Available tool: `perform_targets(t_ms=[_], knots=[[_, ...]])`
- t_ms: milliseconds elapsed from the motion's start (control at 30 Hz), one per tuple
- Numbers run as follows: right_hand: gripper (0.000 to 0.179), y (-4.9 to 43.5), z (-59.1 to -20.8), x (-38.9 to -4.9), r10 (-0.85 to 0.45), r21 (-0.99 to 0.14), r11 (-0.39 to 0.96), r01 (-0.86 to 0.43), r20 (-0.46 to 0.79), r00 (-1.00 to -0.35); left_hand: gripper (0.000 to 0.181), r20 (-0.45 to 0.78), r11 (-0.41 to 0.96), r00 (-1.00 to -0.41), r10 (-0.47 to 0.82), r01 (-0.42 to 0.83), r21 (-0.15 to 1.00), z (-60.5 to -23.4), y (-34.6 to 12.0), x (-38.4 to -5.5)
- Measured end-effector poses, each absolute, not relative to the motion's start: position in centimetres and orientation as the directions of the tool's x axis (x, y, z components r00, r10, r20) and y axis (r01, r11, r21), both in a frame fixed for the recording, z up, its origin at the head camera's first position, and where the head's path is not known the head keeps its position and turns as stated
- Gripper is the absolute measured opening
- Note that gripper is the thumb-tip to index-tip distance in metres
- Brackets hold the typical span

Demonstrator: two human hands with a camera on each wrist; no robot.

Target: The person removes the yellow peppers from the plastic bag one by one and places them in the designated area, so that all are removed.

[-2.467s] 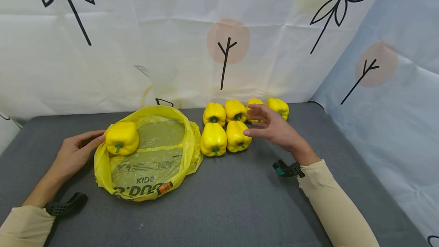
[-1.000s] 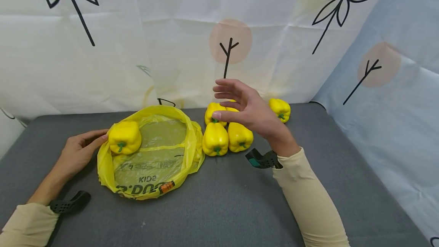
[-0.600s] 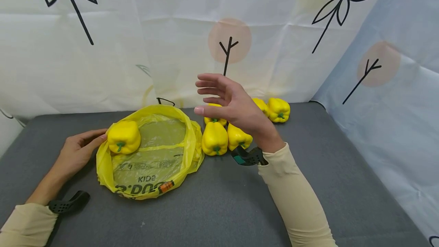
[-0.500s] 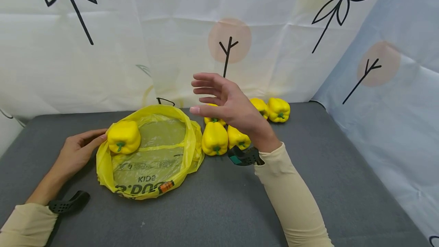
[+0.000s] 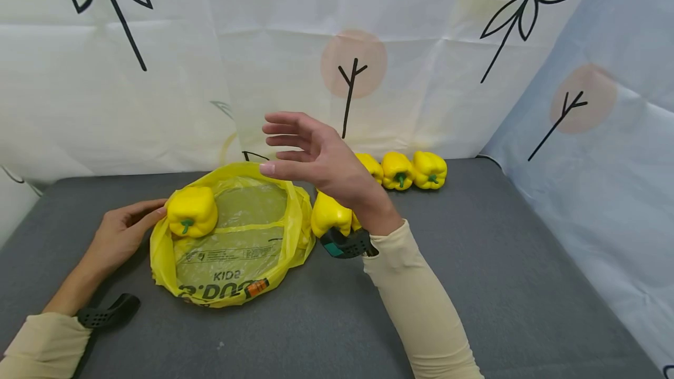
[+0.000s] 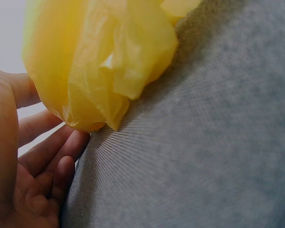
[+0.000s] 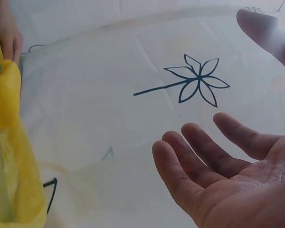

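Observation:
A yellow plastic bag (image 5: 291,233) lies with its mouth spread wide, dark lettering showing on its inner face. One yellow bell pepper (image 5: 192,211) sits at the left inside it, green stem facing the front. My left hand (image 5: 118,233) holds the bag's left rim beside that pepper; in the left wrist view its fingers (image 6: 52,147) lie against the crumpled plastic. Above the bag's right edge, my right hand (image 5: 326,162) hovers with nothing in it, fingers spread and slightly bent. Its palm (image 7: 256,194) is bare in the right wrist view.
Right of the bag, a back row of yellow bell peppers (image 5: 397,171) and a front pepper (image 5: 329,214) stand on the grey table (image 5: 505,274), partly hidden by my right arm. A printed cloth (image 5: 253,75) hangs behind the table.
My right hand has swept left from over the right-hand peppers to above the bag's right edge, staying without anything in it. My left hand, the bag and the peppers have kept their places.

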State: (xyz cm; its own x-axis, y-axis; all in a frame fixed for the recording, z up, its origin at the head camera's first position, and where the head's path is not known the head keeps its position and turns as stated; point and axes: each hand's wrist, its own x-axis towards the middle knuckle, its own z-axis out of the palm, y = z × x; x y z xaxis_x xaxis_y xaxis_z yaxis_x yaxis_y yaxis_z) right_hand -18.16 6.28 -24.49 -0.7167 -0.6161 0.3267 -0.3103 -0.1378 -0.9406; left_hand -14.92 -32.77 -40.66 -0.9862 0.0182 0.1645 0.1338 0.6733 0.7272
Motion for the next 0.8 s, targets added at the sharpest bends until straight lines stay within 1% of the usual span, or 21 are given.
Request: perform_targets(t_ms=[267,600,800], knots=[[0.063,4.6,-24.5,-18.1,-0.628,-0.941,-0.173,-0.291,0.333,-0.704,0.048,0.180,0.665,-0.983,0.024,0.150,0.731,-40.6,-32.7,-14.9],[0.062,2.8,-24.4,-17.7,-0.630,-0.950,-0.201,-0.238,0.311,-0.712,0.049,0.175,0.667,-0.984,0.018,0.143,0.731,-40.7,-32.7,-14.9],[0.062,1.8,-25.1,-17.9,-0.635,-0.953,-0.209,-0.220,0.304,-0.710,0.049,0.174,0.656,-0.984,0.021,0.145,0.741,-40.6,-32.7,-14.8]])
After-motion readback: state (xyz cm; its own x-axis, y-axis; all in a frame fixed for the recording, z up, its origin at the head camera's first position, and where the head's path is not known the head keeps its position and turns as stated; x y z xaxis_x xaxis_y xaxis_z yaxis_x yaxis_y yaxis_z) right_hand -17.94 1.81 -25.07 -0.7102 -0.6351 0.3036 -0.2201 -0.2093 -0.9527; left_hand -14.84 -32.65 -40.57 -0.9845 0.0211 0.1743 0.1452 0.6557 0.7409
